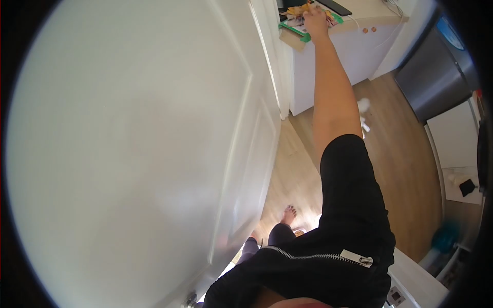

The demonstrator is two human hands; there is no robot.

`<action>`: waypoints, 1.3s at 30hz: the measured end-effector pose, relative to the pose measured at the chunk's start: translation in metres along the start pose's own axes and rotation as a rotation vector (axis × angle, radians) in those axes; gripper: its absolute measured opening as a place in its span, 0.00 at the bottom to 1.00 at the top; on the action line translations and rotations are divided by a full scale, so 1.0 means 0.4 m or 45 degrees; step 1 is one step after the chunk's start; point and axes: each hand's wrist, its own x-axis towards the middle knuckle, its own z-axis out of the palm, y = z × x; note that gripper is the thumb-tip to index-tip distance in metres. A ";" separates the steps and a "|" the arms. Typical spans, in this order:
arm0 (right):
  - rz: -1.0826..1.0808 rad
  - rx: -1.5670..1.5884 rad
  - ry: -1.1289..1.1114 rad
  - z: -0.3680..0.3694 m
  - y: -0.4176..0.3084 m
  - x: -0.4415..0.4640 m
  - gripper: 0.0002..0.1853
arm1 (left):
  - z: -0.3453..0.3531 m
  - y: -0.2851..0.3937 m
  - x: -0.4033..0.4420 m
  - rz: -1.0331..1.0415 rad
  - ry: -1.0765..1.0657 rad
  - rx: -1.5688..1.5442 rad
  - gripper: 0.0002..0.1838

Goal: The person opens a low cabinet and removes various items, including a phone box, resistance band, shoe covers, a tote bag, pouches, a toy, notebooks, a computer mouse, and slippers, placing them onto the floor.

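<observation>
My right hand reaches far forward at the end of an outstretched bare arm, over the left end of a light countertop. Its fingers are closed on a colourful packet with green edges. Just right of the hand lies a dark flat object, with a white cable running near it. Two small orange-brown round things show at the counter's front edge. My left hand is out of sight.
A large white door fills the left side, its metal handle low down. A dark grey fridge stands at the right. On the wooden floor are my bare foot and a blurred white thing. A teal object sits lower right.
</observation>
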 end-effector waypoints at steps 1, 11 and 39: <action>-0.246 0.355 0.102 -0.015 0.013 0.001 0.26 | -0.003 0.002 -0.001 0.009 -0.007 0.002 0.21; -0.008 1.852 0.111 -0.593 -0.220 -0.341 0.24 | -0.065 0.006 -0.006 0.216 -0.196 -0.039 0.22; 1.193 1.337 0.258 -0.961 -0.456 -1.717 0.20 | 0.119 -0.008 -0.020 0.532 -1.488 0.040 0.23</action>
